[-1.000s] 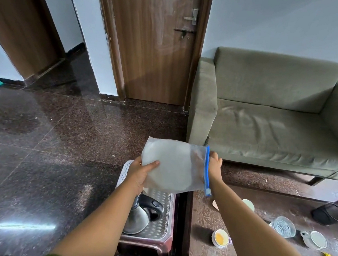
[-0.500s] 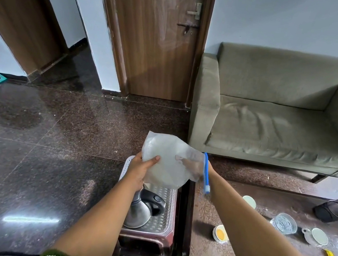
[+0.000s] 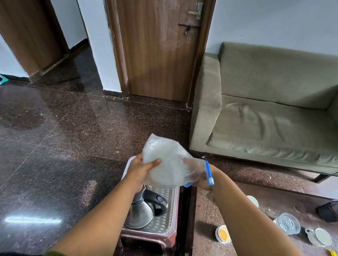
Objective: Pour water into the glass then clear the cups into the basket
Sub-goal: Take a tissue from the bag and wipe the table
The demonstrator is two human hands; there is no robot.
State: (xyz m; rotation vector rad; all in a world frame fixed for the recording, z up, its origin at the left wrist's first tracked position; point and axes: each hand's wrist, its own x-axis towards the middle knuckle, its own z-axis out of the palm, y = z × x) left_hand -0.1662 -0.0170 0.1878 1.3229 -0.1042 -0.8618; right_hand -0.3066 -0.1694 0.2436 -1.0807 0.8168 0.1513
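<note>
Dark polished floor, a brown door (image 3: 158,40) and a grey-green sofa (image 3: 272,120) beyond; nearer, a perforated stool (image 3: 163,228) on the left and a low brown table (image 3: 207,255) on the right.

Changed since a second ago: right hand (image 3: 202,180) no longer just at the blue zip edge of the zip bag (image 3: 165,166) but pushed inside it, fingers (image 3: 189,165) showing dimly through the plastic. Cannot tell whether they close on anything in there. Bag also tipped and crumpled from its flatter hold. Left hand (image 3: 140,170) grips the bag's far-left end as before, thumb across the front.

Meaning for the task, as a judgement: both hands busy with the bag's pale contents, so pouring not yet begun and nothing cleared.

Counted:
- one steel kettle (image 3: 142,210) on the stool, untouched, right under the left forearm
- one glass (image 3: 286,224) on the table, right of the right arm; fill level unclear
- three cups: a yellow-filled cup (image 3: 223,233) near, a pale cup (image 3: 253,200) farther back, a handled cup (image 3: 321,237) right of the glass
- one black basket (image 3: 334,211) far right, holding none of the cups
- one bag, two hands, both on it
</note>
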